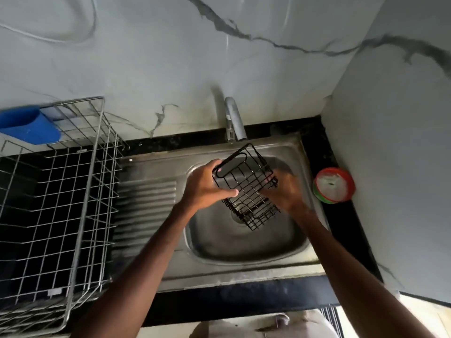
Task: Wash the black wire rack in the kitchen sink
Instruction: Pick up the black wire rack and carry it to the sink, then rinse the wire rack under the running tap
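Black wire rack (246, 189) is held in the air over the bowl of the sink (244, 250), not resting on the steel. Its long axis runs from the far end, just under the tap (234, 120), to the near end above the drain, and that near end seems to dip lower.

Our left hand (207, 186) grips the rack at its far-left corner. The fingers curl over the solid rim there and the thumb lies along the near edge. Our right hand (285, 191) is on the opposite long side, partly behind the wires and blurred. It touches the rack, but we cannot tell whether it clasps the wire or only rubs against it.

So the rack lies between our hands, the left carrying it and the right free to work. We see no water falling from the tap. We judge that the next move depends on keeping the far end under the spout while the right hand travels along the long axis towards the drain.

On the bench (341, 228) to the left stands a steel dish basket (61, 191) with a blue cup (29, 128). To the right sits a red-rimmed tub (334, 185).
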{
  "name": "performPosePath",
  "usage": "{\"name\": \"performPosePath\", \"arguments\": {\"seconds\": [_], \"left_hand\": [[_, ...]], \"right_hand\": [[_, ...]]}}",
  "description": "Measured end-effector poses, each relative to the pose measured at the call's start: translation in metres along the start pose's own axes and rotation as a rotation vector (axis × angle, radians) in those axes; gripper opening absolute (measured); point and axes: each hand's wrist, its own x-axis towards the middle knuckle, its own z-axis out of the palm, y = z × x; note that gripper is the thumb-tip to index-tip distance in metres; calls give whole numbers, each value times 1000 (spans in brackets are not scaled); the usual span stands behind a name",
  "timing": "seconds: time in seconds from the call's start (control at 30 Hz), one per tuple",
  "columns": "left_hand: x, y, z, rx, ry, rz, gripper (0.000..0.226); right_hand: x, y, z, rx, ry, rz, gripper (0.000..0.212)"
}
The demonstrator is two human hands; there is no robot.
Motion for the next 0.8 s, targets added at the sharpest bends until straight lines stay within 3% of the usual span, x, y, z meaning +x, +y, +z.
{"name": "performPosePath", "arguments": {"seconds": [0.2,0.4,0.53,0.6,0.67,0.8], "left_hand": [[25,-18,23,58,6,22,109],[48,-47,35,-99,-30,84,98],[75,-65,38,-249,64,78,62],[97,-72,40,-228,165,104,45],[124,-72,44,-168,225,123,45],[170,-62,59,-62,335,258,44]], "right_hand": [[33,33,28,-13,-81,89,76],[56,55,58,-11,-30,90,64],[71,71,71,-29,17,70,58],[76,79,75,-22,35,52,48],[83,82,78,-18,72,6,35],[96,88,90,39,159,-123,31]]}}
